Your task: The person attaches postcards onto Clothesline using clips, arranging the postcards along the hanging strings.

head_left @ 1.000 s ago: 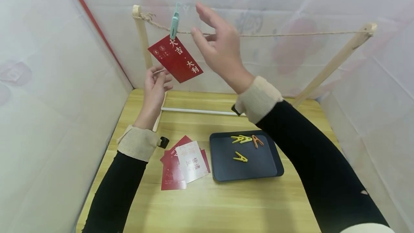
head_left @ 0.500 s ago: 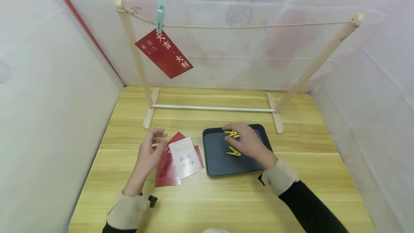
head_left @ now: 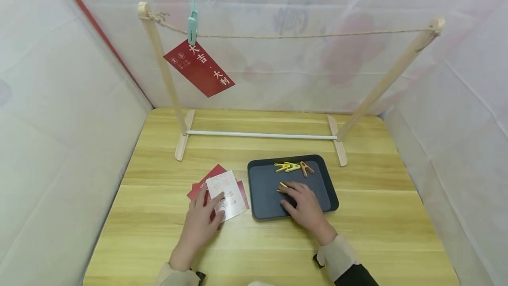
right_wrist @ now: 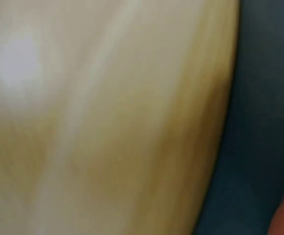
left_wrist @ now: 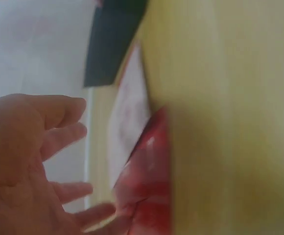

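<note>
In the head view my left hand (head_left: 199,224) is over a small pile of cards, fingers spread above a white card (head_left: 232,191) with red cards (head_left: 214,172) under it. The left wrist view has the thumb and fingers apart, nothing between them. My right hand (head_left: 304,208) reaches into the dark tray (head_left: 255,208). Its fingertips are at a yellow clothespin (head_left: 281,186), mostly hidden beneath them; the thumb stands apart from it. A red card (head_left: 204,72) hangs tilted from a twine line (head_left: 317,36) by a mint-green clothespin (head_left: 192,25).
Two yellow clothespins (head_left: 291,167) and an orange clothespin (head_left: 306,169) lie at the tray's back. The twine runs between two wooden posts (head_left: 381,85) joined low down by a white rod (head_left: 262,135). Fabric walls enclose the wooden table (head_left: 357,233).
Both hands have come down from the line and the hanging red card. The left has lowered to the card pile, the right to the front yellow clothespin in the tray.
</note>
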A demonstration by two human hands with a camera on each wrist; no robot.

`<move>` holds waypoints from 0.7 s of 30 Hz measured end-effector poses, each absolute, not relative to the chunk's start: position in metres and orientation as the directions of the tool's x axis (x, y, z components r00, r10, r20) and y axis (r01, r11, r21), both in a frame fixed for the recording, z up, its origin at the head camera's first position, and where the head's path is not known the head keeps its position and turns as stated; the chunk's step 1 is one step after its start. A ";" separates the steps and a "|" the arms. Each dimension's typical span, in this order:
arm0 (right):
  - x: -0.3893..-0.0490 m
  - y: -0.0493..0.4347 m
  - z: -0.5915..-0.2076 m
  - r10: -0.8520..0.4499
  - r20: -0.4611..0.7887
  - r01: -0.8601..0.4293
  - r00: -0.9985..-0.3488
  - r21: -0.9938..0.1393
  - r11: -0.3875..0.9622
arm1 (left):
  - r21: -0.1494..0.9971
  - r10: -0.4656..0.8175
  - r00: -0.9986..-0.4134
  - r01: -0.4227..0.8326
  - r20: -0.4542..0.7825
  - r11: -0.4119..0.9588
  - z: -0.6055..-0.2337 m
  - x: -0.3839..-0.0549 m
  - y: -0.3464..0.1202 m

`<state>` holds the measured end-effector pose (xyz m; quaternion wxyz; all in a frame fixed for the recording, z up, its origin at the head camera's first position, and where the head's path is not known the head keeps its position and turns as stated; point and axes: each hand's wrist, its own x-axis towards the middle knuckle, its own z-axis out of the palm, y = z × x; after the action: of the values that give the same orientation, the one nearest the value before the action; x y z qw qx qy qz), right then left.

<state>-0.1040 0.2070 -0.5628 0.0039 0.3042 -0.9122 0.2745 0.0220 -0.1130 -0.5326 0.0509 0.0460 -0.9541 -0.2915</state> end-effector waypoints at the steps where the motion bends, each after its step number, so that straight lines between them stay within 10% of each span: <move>1: -0.102 0.206 -0.564 -0.544 0.179 -0.553 -0.820 -0.493 0.671 | 0.548 -0.124 -0.991 -0.075 0.053 0.833 -0.535 0.024 -0.110; 21: -0.105 0.204 -0.574 -0.458 0.125 -0.458 -0.880 -0.480 0.748 | 0.492 -0.146 -0.988 -0.108 0.040 0.864 -0.557 0.024 -0.104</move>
<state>-0.1055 0.2035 -0.5739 -0.0002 0.2450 -0.9349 0.2567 0.0237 -0.1038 -0.5568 0.0380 0.0658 -0.9647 -0.2522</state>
